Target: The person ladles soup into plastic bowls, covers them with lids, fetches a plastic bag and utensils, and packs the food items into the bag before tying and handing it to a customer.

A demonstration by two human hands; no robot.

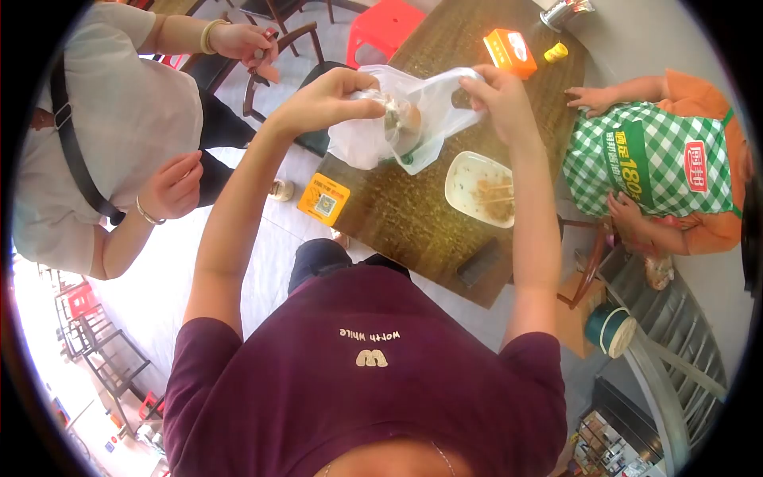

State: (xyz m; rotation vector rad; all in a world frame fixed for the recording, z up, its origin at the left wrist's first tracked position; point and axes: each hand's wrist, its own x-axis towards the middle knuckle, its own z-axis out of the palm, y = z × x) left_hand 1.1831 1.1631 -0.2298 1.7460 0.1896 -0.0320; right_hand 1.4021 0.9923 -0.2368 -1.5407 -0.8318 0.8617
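A thin white plastic bag [354,147] is stretched between my two hands over the table. My left hand [338,102] is closed, pinching gathered clear plastic at the bag's left side. My right hand [499,91] pinches the bag's upper right edge and pulls it out sideways. Inside the bag shows a rounded brownish and green bundle [404,126] in clear plastic; what it contains I cannot make out. Below the bag, a white dish [461,187] with food remains and a pair of chopsticks [497,191] stands on the wooden table [397,211].
An orange box [510,52], a yellow-capped bottle [556,53] and a utensil holder [563,13] stand at the table's far end. A QR-code card [324,200] and a dark phone-like slab [479,262] lie near its edges. One person [135,119] stands left, another in a green checked apron [648,159] right.
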